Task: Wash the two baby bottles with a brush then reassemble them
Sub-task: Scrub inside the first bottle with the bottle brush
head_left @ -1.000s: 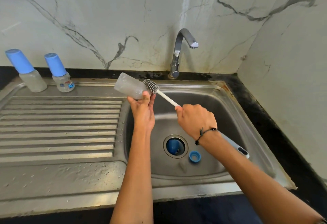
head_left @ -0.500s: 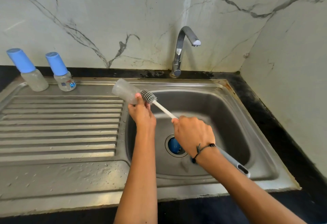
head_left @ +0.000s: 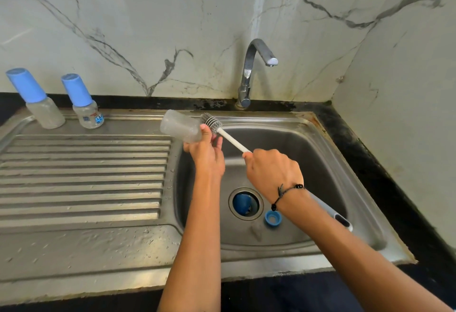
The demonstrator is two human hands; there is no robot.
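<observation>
My left hand [head_left: 206, 154] grips a clear open baby bottle [head_left: 179, 128], held on its side over the sink's left rim. My right hand [head_left: 272, 171] holds the white handle of a bottle brush [head_left: 232, 140]; its grey bristle head [head_left: 211, 122] sits at the bottle's mouth, outside it. A blue cap [head_left: 243, 203] lies in the drain and a blue screw ring [head_left: 273, 218] lies on the basin floor beside it. Two capped baby bottles [head_left: 37, 99] [head_left: 84, 102] stand upright at the back left of the drainboard.
The steel sink basin [head_left: 333, 163] lies right of a ribbed drainboard [head_left: 84, 178] speckled with water drops. A curved tap [head_left: 249, 75] stands behind the basin, with no water running. Marble walls close the back and right side.
The bottle and brush dipped toward the basin and came back up. The bristle head stays at the bottle's mouth throughout. The blue ring, hidden by my right arm half a second ago, shows again.
</observation>
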